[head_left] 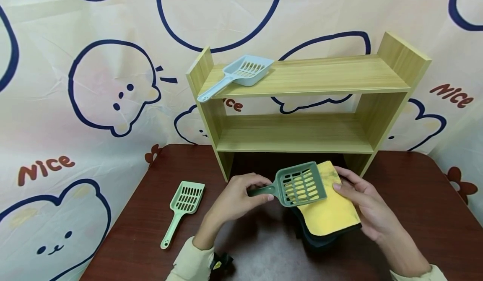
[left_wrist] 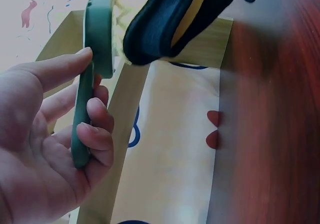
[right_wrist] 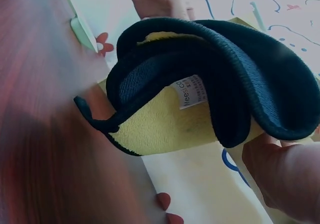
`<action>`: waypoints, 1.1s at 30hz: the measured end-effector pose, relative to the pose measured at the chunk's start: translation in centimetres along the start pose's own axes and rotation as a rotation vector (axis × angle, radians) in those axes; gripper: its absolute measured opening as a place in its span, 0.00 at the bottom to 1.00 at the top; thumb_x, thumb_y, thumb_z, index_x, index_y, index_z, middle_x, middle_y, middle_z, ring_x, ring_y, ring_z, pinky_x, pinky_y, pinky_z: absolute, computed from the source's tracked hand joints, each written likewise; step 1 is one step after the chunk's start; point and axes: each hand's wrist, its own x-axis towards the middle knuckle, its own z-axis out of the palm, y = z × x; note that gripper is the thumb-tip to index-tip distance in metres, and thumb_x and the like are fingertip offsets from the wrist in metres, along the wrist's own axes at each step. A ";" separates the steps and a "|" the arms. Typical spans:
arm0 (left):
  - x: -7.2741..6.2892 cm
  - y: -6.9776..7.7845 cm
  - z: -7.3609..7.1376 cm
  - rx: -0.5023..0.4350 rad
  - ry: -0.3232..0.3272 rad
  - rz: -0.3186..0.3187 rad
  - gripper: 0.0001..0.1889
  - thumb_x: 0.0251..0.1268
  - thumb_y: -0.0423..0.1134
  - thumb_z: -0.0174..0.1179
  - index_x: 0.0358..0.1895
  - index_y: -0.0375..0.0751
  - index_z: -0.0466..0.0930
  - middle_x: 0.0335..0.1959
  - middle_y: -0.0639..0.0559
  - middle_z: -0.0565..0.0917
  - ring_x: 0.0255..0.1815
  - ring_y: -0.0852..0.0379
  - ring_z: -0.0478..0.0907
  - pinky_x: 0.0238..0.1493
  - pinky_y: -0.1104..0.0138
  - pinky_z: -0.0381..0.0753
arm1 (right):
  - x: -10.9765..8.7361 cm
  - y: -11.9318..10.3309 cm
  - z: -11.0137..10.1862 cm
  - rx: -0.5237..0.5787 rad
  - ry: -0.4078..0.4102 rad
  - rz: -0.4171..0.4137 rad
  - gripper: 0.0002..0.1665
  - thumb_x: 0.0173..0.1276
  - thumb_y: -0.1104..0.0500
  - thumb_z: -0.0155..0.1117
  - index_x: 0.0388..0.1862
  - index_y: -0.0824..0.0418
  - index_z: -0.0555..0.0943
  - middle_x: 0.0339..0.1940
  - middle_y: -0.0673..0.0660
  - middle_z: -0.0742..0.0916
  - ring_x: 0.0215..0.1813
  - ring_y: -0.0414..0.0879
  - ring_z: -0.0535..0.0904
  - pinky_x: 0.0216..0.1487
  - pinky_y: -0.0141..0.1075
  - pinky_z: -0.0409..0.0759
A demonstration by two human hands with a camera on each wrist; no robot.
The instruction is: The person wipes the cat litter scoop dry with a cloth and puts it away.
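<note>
Hands (head_left: 239, 195) hold dark-green scoop (head_left: 287, 186) and yellow cloth (head_left: 331, 216) — touching, apparently.

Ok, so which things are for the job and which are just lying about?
Being used:
dark green scoop, in the left hand
folded yellow cloth, in the right hand

Just lying about, it seems:
light green scoop, on the table
pale blue scoop, on top of the shelf

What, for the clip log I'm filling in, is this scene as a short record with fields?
Left hand: grips dark green scoop by its handle
Right hand: holds folded yellow-and-navy cloth
Scoop head: overlaps cloth's yellow side in head view
On table: light green scoop
On top of wooden shelf: pale blue scoop
</note>
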 end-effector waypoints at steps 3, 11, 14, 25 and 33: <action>-0.1 -0.2 -0.3 0.012 -0.001 -0.002 0.11 0.68 0.40 0.76 0.51 0.51 0.91 0.40 0.60 0.88 0.37 0.64 0.80 0.40 0.69 0.81 | -0.1 -0.3 -0.1 0.013 0.003 0.000 0.28 0.89 0.67 0.43 0.78 0.46 0.70 0.62 0.51 0.87 0.57 0.46 0.90 0.47 0.43 0.91; 0.0 -0.3 -0.3 0.018 0.000 0.009 0.11 0.67 0.40 0.76 0.51 0.50 0.91 0.40 0.60 0.88 0.37 0.63 0.80 0.40 0.69 0.80 | -0.1 -0.2 -0.1 0.030 0.004 0.004 0.27 0.89 0.67 0.43 0.78 0.46 0.71 0.62 0.50 0.87 0.57 0.46 0.90 0.48 0.43 0.91; 0.0 -0.3 -0.1 0.007 0.001 0.016 0.11 0.68 0.40 0.76 0.51 0.51 0.91 0.40 0.59 0.88 0.37 0.63 0.80 0.40 0.69 0.80 | 0.0 0.1 0.1 0.015 0.003 0.007 0.27 0.89 0.67 0.44 0.77 0.46 0.72 0.61 0.50 0.87 0.56 0.46 0.91 0.47 0.43 0.91; 0.1 0.0 0.7 -0.008 0.004 0.030 0.11 0.68 0.41 0.75 0.52 0.50 0.90 0.41 0.58 0.88 0.37 0.64 0.80 0.41 0.69 0.81 | 0.5 1.2 0.3 -0.038 -0.022 0.009 0.28 0.89 0.67 0.44 0.78 0.45 0.71 0.62 0.50 0.87 0.54 0.47 0.91 0.45 0.42 0.91; 0.2 0.0 1.2 -0.044 0.005 0.030 0.12 0.69 0.40 0.75 0.52 0.49 0.90 0.42 0.57 0.88 0.38 0.64 0.81 0.42 0.68 0.83 | 0.5 1.3 0.3 -0.040 -0.017 0.007 0.26 0.89 0.65 0.44 0.77 0.45 0.72 0.63 0.49 0.87 0.54 0.45 0.91 0.45 0.40 0.91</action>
